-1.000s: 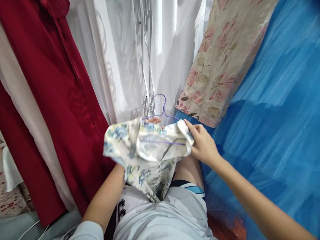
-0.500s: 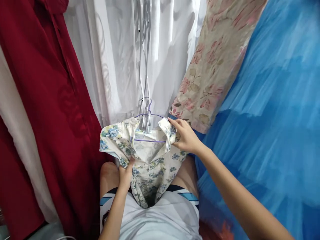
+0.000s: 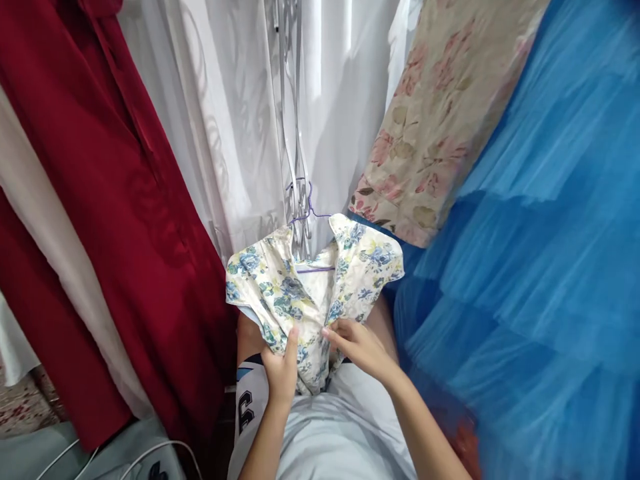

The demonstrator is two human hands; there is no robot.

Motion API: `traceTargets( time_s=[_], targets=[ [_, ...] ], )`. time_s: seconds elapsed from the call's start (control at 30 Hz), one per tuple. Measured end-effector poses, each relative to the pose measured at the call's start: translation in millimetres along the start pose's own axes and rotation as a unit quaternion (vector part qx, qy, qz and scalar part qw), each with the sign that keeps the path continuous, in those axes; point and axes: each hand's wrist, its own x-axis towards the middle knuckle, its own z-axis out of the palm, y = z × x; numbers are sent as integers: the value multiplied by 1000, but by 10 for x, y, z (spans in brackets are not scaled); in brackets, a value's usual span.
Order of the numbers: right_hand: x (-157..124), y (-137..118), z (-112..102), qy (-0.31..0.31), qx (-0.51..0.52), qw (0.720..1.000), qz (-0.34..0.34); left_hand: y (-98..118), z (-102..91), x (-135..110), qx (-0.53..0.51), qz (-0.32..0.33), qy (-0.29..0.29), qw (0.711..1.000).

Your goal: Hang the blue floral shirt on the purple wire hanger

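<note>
A white cap-sleeved floral dress with blue and yellow flowers lies over my lap on a purple wire hanger; its lower part is bunched up and hidden. My left hand grips the dress at its left side, thumb on the front and fingers underneath. At the middle of the bodice, below the V neckline, my right hand pinches the front edge between thumb and fingers. Both shoulders of the dress sit spread over the hanger.
White straps hang in front of a white curtain behind the hanger. Dark red cloth hangs to the left. A beige floral cloth and blue layered tulle are on the right. A white cable lies at lower left.
My right hand has left the right shoulder of the dress and moved down to its front middle. That shoulder now lies unfolded over the hanger. My left hand still holds the left side.
</note>
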Motion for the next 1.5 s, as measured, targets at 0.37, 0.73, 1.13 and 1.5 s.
traceTargets(
  time_s=[0.37, 0.73, 1.13, 1.5],
  targets=[
    [19, 197, 218, 43, 133, 990, 35, -155, -31, 42, 107, 239, 85, 961],
    [240, -74, 90, 57, 197, 978, 30, -379, 339, 14, 278, 199, -293, 893],
    [1348, -1167, -482, 189, 210, 950, -131, -110, 455, 50, 478, 247, -457, 708],
    [1128, -1151, -378, 188, 177, 955, -150, 1072, 724, 1339, 120, 303, -257, 910]
  ],
)
